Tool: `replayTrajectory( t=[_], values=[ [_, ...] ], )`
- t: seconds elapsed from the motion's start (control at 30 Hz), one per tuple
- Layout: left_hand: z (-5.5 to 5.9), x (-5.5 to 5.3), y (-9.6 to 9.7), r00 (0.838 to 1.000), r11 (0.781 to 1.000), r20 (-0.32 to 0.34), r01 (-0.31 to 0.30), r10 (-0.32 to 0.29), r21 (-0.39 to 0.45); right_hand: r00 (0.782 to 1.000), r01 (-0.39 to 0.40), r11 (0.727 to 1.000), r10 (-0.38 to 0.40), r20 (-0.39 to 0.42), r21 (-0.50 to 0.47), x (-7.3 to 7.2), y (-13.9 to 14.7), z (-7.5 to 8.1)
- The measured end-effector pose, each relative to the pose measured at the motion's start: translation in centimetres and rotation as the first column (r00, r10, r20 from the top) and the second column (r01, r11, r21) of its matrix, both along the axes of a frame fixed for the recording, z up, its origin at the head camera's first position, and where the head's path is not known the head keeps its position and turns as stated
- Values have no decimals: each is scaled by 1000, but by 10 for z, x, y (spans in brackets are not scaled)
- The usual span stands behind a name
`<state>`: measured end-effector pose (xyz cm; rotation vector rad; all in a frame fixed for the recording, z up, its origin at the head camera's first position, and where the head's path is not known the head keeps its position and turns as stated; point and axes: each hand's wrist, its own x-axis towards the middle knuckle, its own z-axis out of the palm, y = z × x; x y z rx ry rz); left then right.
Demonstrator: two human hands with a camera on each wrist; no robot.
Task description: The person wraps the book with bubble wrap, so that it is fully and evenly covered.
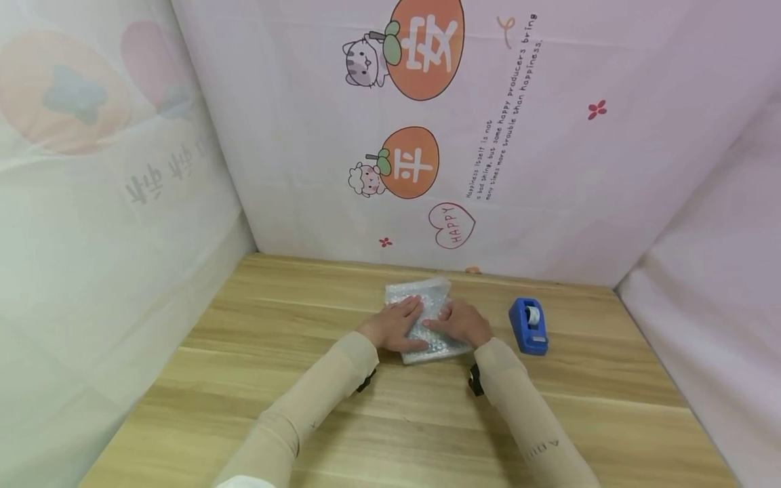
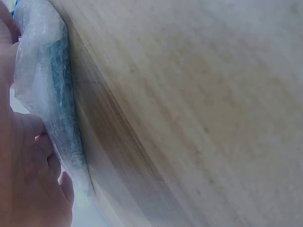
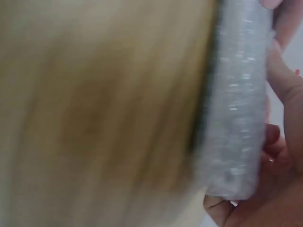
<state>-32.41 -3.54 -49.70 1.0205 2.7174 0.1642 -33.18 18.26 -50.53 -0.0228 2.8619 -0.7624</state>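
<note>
A flat package wrapped in clear bubble wrap [image 1: 436, 344] lies on the wooden table between both hands. In the left wrist view, a dark teal edge shows through the bubble wrap [image 2: 59, 90]; what is inside is hidden. My left hand [image 1: 393, 327] rests on the package's left part, fingers stretched out and spread. From the right side my right hand [image 1: 465, 324] holds the wrap, its thumb lying on top and its other fingers curled. The right wrist view shows the package's thick side [image 3: 236, 118] close by, with the right thumb [image 3: 283, 71] against it.
A blue tape dispenser [image 1: 529, 327] with a roll of tape stands right of the right hand. The wooden table [image 1: 293, 291] meets a printed cloth backdrop [image 1: 317, 169] at the back. White cloth walls [image 1: 720, 285] flank the left and right sides.
</note>
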Motion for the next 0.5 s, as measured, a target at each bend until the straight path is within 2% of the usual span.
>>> replayTrajectory(
  t=[0.13, 0.33, 0.5],
  values=[
    [1, 0, 0, 1000, 1000, 9, 0, 0, 0, 999, -18, 999, 17, -38, -36, -1, 3, -7],
    [1, 0, 1, 999, 1000, 28, -15, 15, 5, 998, -51, 996, 47, -47, -78, 2, 5, -9],
    [2, 2, 0, 1000, 1000, 24, -4, 4, -1, 988, -142, 985, 135, -79, -97, 4, 8, -10]
  ],
)
